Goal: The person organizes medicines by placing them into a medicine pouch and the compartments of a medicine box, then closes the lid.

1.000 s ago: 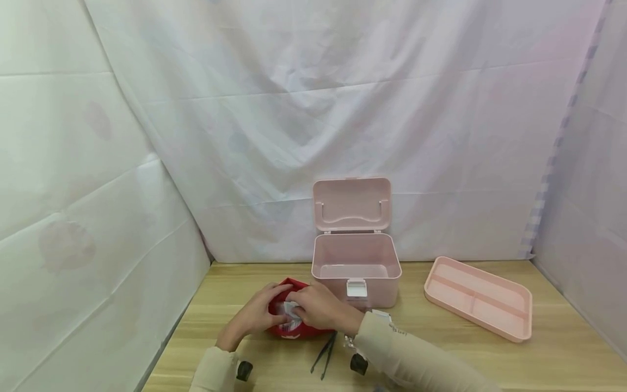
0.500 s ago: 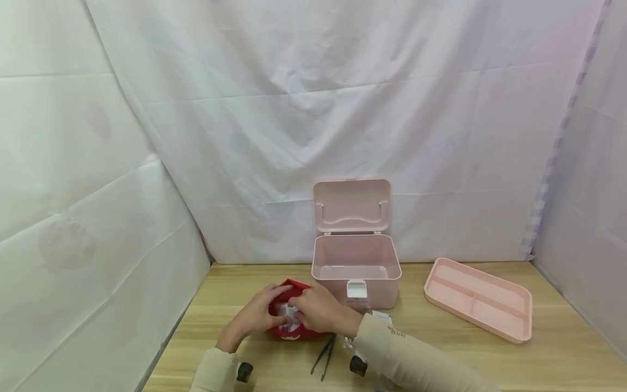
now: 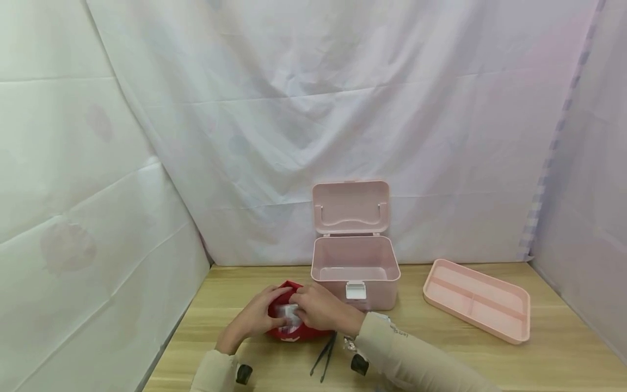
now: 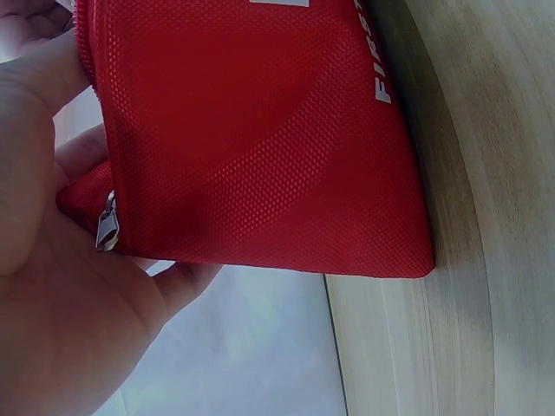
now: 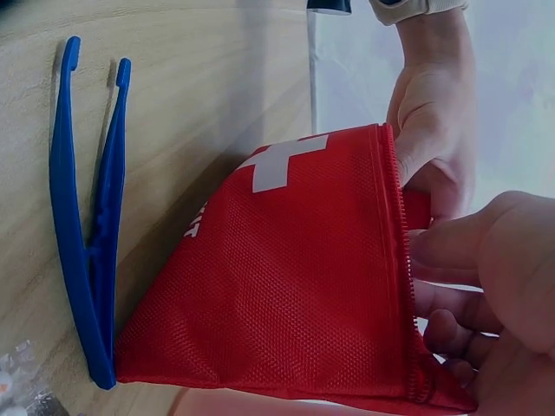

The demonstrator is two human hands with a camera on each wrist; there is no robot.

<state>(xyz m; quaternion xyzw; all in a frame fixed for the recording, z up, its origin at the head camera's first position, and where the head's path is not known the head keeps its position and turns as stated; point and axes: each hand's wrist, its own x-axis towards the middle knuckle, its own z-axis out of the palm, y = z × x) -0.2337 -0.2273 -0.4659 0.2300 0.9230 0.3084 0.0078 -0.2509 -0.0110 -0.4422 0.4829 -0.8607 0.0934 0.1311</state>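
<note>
A red first aid pouch (image 3: 309,332) with a white cross stands unzipped on the wooden table. My left hand (image 3: 257,314) grips its left rim, thumb inside the opening and fingers behind the fabric. The zip pull (image 4: 107,227) hangs beside that palm in the left wrist view. From the right, my right hand (image 3: 320,307) reaches over the rim, its fingers bent into the mouth of the pouch. A whitish packet (image 3: 288,313), blurred, shows inside between both hands. I cannot tell whether the right fingers pinch it. Blue tweezers (image 5: 62,199) lie against the pouch's base.
Behind the pouch stands a pink box (image 3: 338,291) with its lid (image 3: 350,207) raised. A pink divided tray (image 3: 448,296) lies to the right. Small clear packaging (image 3: 350,344) sits near the right sleeve. White cloth (image 3: 264,163) hangs behind and at both sides.
Inside the pouch the whitish packet has shifted under my right fingers, which stay at the opening. My left hand keeps its grip on the rim.
</note>
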